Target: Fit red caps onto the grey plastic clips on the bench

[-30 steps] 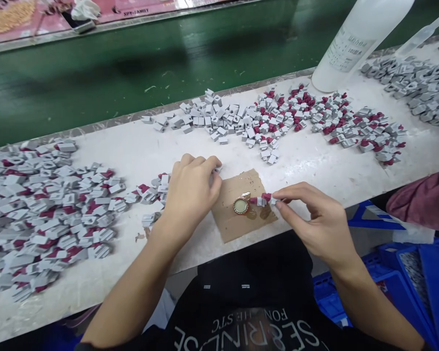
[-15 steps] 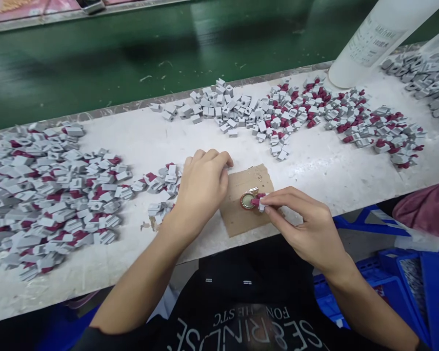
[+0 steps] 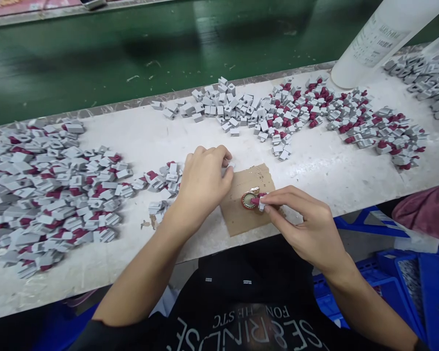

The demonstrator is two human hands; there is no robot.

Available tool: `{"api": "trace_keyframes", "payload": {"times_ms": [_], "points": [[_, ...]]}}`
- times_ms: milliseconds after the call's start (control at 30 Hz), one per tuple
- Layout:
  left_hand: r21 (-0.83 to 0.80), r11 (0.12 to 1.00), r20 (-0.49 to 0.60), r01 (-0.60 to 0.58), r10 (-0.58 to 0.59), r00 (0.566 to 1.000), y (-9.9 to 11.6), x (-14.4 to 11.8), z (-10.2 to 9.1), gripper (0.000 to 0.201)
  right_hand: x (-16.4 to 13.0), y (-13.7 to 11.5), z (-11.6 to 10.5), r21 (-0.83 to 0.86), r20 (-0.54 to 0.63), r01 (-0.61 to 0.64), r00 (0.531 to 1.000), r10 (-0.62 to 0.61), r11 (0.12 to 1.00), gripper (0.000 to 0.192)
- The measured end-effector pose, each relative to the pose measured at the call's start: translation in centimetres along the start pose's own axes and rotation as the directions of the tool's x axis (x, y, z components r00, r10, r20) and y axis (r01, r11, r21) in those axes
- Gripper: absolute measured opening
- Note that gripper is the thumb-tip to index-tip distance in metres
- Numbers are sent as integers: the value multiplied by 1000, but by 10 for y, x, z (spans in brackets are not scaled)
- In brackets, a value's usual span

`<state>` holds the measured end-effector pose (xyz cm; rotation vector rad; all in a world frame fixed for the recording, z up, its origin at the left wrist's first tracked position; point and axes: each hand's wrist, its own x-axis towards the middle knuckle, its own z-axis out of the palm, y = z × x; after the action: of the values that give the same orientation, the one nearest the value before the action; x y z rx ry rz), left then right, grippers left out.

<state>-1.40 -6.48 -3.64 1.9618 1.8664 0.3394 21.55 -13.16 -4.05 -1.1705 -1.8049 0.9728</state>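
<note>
"What's the right hand holding?"

"A small grey-and-maroon plastic-looking piece, pinched between thumb and forefinger, its maroon end at the round, red-and-gold-rimmed cap on the square of brown cardboard."

"And the left hand?"

"Curled at the white bench, just beside the cardboard, thumb and forefinger close together; I can't tell whether it grips anything."

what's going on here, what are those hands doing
A person's right hand pinches a small grey-and-maroon part, its maroon end at a small round dish on a piece of cardboard; whether it touches the dish is unclear. The left hand is curled beside the cardboard, with something pale at its fingertips. A large pile of similar parts lies to the left.
</note>
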Motion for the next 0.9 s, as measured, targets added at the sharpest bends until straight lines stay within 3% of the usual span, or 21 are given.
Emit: {"api": "trace_keyframes", "payload": {"times_ms": [133, 267, 367, 433, 533, 600, 667, 900], "points": [[82, 997, 37, 5, -8, 999, 5, 2, 1, 18, -1, -1, -3, 29, -26, -31, 999, 31, 999, 21], [65, 998, 35, 2, -4, 999, 6, 3, 1, 13, 2, 4, -9, 127, -92, -124, 986, 137, 984, 10], [-46, 999, -3, -22, 22, 1000, 7, 0, -2, 11, 8, 15, -14, 250, -174, -193, 955, 240, 949, 8], [-240, 968, -69, -73, 58, 996, 10, -4, -5, 11, 12, 22, -17, 323, -199, -211, 938, 284, 923, 13], [-621, 776, -96, -110, 64, 993, 19, -14, -9, 14, 17, 25, -20, 406, -175, -216, 935, 307, 888, 18], [-796, 603, -18, -47, 55, 998, 25, -20, -9, 22, 20, 23, -20, 462, -165, -201, 938, 306, 864, 16], [-872, 488, 67, 35, 48, 997, 31, -24, -6, 26, 22, 19, -20, 498, -164, -178, 941, 294, 848, 14], [-920, 388, 74, 53, 39, 997, 34, -27, 7, 21, 22, 20, -19, 426, -141, -178, 955, 259, 887, 19]]}}
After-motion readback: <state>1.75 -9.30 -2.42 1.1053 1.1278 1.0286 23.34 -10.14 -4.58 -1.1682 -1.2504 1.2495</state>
